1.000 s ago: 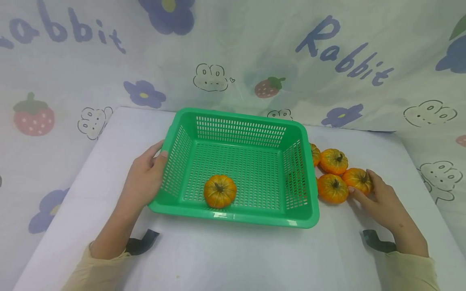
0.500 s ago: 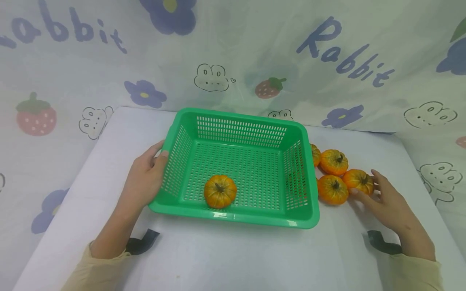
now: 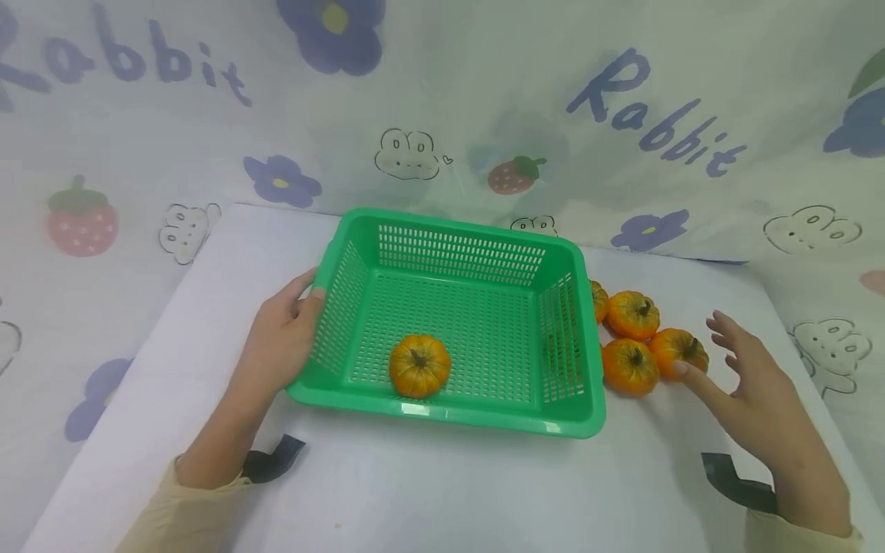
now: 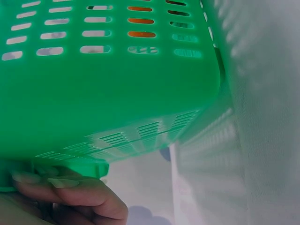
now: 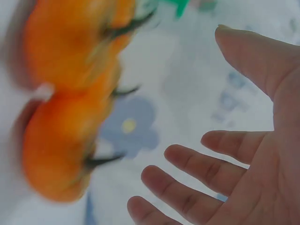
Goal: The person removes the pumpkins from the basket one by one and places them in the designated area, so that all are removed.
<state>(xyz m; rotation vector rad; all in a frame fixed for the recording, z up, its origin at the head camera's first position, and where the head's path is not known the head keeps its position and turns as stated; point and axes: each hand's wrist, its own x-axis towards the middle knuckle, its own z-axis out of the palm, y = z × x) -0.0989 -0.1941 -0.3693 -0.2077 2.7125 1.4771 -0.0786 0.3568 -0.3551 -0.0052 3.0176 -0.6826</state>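
Observation:
A green plastic basket (image 3: 442, 418) with slotted walls stands mid-table, one small orange pumpkin (image 3: 419, 366) inside near its front wall. My left hand (image 3: 280, 338) grips the basket's left rim, thumb on top; in the left wrist view its curled fingers (image 4: 84, 190) show under the rim. My right hand (image 3: 767, 399) is spread beside the rightmost pumpkin (image 3: 677, 353), holding nothing. In the right wrist view a gap shows between the fingers and the pumpkins (image 5: 61, 150). Several pumpkins cluster against the basket's right side, the rearmost partly hidden by its wall.
The white table (image 3: 442, 491) ends at a hanging cloth (image 3: 456, 100) printed with rabbits, flowers and strawberries. Dark straps (image 3: 736, 484) show at both wrists. White tabletop lies in front of the basket and right of the pumpkins.
My right hand has let go of the rightmost pumpkin, moving back to the right with its fingers spreading. The left hand keeps its grip on the basket. The head view has shifted slightly.

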